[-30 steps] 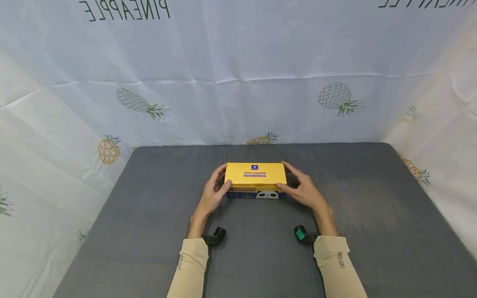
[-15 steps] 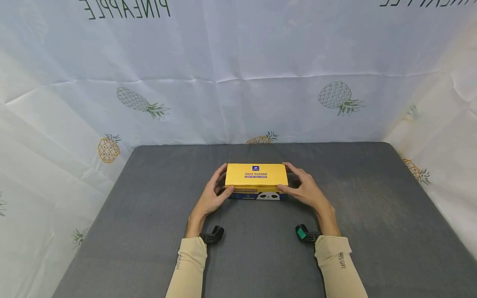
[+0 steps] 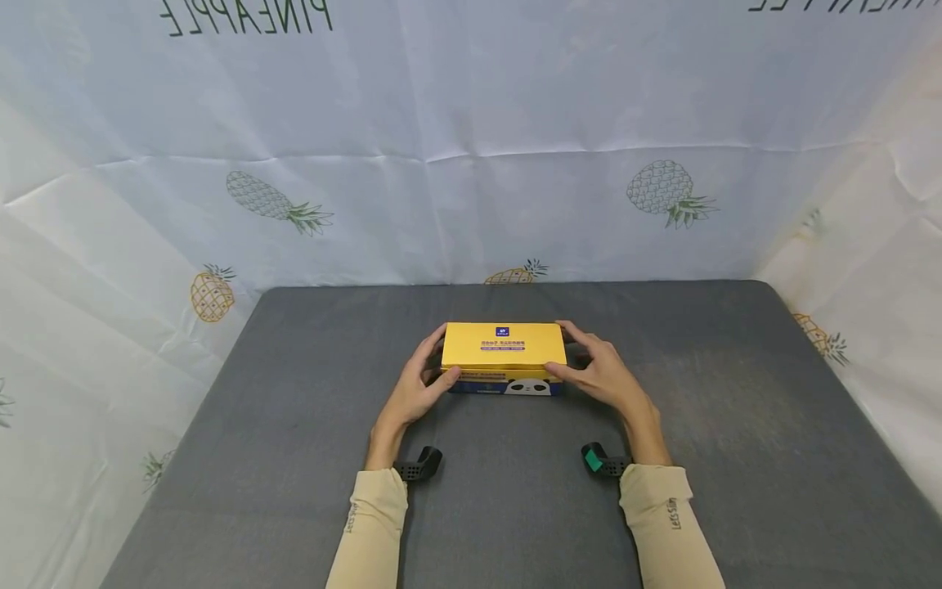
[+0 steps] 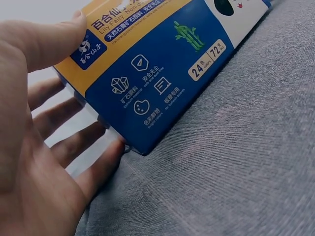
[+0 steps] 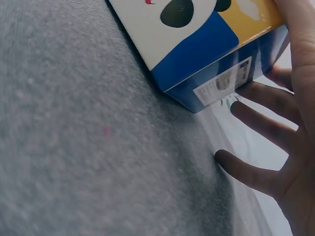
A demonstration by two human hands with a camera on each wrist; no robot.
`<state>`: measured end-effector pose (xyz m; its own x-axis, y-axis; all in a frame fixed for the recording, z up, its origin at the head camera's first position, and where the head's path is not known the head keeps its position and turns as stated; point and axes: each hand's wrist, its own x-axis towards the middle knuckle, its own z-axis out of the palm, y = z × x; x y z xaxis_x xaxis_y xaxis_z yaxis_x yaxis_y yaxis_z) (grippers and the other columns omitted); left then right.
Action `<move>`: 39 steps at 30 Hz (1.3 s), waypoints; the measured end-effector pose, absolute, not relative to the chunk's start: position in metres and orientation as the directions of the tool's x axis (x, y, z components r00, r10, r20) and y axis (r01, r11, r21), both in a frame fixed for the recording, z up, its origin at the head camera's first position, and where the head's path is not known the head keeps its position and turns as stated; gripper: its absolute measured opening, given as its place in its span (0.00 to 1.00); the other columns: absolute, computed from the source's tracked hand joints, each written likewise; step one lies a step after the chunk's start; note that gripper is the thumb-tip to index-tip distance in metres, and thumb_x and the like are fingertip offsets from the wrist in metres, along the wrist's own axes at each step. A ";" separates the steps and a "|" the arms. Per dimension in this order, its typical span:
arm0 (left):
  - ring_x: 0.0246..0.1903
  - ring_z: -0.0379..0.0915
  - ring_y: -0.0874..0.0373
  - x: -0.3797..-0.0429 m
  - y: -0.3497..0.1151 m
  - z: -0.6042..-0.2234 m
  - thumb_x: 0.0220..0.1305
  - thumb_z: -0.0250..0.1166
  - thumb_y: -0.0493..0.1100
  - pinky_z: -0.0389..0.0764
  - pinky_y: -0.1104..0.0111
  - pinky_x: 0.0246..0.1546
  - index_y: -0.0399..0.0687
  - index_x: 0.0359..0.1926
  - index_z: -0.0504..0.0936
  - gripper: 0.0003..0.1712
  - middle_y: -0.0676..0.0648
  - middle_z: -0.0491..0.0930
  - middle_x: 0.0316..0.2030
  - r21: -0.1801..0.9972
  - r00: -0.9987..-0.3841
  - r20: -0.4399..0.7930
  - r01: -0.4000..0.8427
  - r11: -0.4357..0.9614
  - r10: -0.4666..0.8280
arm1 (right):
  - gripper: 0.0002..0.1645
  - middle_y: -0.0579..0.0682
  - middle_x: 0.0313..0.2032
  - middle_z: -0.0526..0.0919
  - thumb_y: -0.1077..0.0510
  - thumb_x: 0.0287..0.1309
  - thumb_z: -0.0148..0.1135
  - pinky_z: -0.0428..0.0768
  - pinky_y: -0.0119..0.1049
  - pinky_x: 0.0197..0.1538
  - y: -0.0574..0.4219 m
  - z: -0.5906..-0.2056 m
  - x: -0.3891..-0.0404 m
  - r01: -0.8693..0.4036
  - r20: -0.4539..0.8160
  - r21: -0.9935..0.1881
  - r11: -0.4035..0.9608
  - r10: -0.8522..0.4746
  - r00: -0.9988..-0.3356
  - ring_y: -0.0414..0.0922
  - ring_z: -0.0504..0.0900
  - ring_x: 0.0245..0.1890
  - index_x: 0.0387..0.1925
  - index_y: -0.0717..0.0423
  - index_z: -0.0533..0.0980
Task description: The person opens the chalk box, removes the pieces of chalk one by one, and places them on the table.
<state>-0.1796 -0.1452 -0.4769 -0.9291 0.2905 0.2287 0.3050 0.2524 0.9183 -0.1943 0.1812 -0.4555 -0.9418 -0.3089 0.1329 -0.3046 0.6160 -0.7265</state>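
A yellow and blue chalk box (image 3: 504,345) with a panda on its front lies lengthwise across the grey table, lid down. Printing on its front face (image 4: 147,83) reads 24 colors, 72 pcs. My left hand (image 3: 415,388) holds its left end, thumb on the front near the upper corner, fingers along the end. At the other end, my right hand (image 3: 599,376) grips with the thumb at the front upper edge and fingers by the end panel. A barcode label (image 5: 224,81) shows there, and the lower fingers (image 5: 251,169) stand apart from the cardboard. The box's back is hidden.
Grey cloth covers the table (image 3: 331,458). A pale curtain (image 3: 441,213) printed with pineapples hangs behind it and at both sides. Black wrist mounts (image 3: 419,465) sit on both wrists, just inside the rolled sleeves.
The left thumb has slid a little lower on the front of the chalk box. The box has shifted very slightly towards me; the right hand keeps almost the same place.
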 end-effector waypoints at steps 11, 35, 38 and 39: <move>0.74 0.61 0.37 -0.179 -0.154 -0.476 0.69 0.65 0.39 0.77 0.42 0.59 0.46 0.81 0.55 0.44 0.36 0.58 0.77 0.902 -0.928 0.248 0.326 0.283 0.278 | 0.44 0.64 0.61 0.79 0.48 0.64 0.69 0.82 0.58 0.56 0.168 -0.457 -0.197 -0.334 0.164 -0.752 0.569 -0.330 -0.930 0.61 0.83 0.56 0.75 0.59 0.63; 0.72 0.64 0.37 -0.181 -0.158 -0.474 0.68 0.66 0.38 0.79 0.44 0.58 0.45 0.80 0.57 0.44 0.36 0.61 0.76 0.905 -0.928 0.251 0.326 0.275 0.274 | 0.42 0.65 0.64 0.77 0.46 0.68 0.64 0.83 0.54 0.52 0.162 -0.455 -0.197 -0.250 0.132 -0.813 0.526 -0.253 -0.959 0.62 0.83 0.55 0.76 0.59 0.63; 0.72 0.64 0.37 -0.180 -0.158 -0.474 0.68 0.66 0.39 0.78 0.43 0.59 0.45 0.80 0.57 0.44 0.37 0.61 0.76 0.905 -0.932 0.243 0.317 0.282 0.268 | 0.44 0.64 0.63 0.78 0.47 0.65 0.68 0.82 0.58 0.54 0.162 -0.453 -0.196 -0.289 0.186 -0.798 0.528 -0.239 -0.953 0.62 0.82 0.56 0.77 0.55 0.63; 0.72 0.64 0.37 -0.180 -0.158 -0.474 0.68 0.66 0.39 0.78 0.42 0.59 0.45 0.80 0.56 0.44 0.37 0.61 0.76 0.906 -0.933 0.242 0.316 0.283 0.266 | 0.44 0.63 0.62 0.79 0.49 0.63 0.70 0.81 0.58 0.53 0.162 -0.453 -0.196 -0.314 0.224 -0.792 0.524 -0.230 -0.947 0.61 0.82 0.55 0.76 0.54 0.64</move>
<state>-0.1804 -0.1579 -0.4741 -0.9330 0.2664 0.2421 0.3158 0.2829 0.9057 -0.1959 0.1622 -0.4527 -0.9471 -0.2302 0.2235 -0.3142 0.5239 -0.7917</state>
